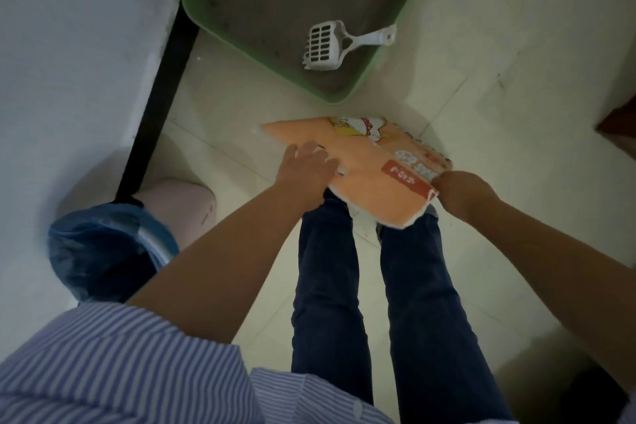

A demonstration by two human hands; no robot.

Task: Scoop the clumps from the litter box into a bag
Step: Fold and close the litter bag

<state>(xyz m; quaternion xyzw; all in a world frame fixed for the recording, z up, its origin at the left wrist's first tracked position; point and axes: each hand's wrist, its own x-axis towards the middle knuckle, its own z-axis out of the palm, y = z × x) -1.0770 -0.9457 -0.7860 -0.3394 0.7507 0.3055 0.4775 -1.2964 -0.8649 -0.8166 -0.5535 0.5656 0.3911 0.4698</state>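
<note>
A green litter box [406,0] with grey litter sits on the floor ahead of me. A white slotted scoop [330,45] lies inside it near the front right corner. An orange printed bag [375,172] is held flat above my feet. My left hand [306,165] rests on the bag's left edge with fingers spread. My right hand [454,189] grips the bag's near right corner. A pink bin lined with a blue plastic bag [99,251] stands at my left.
A white wall with a black vertical strip [155,107] runs along the left, beside the litter box. My legs in dark trousers stand below the orange bag. A dark brown object [619,124] shows at the right edge. Pale floor tiles lie to the right.
</note>
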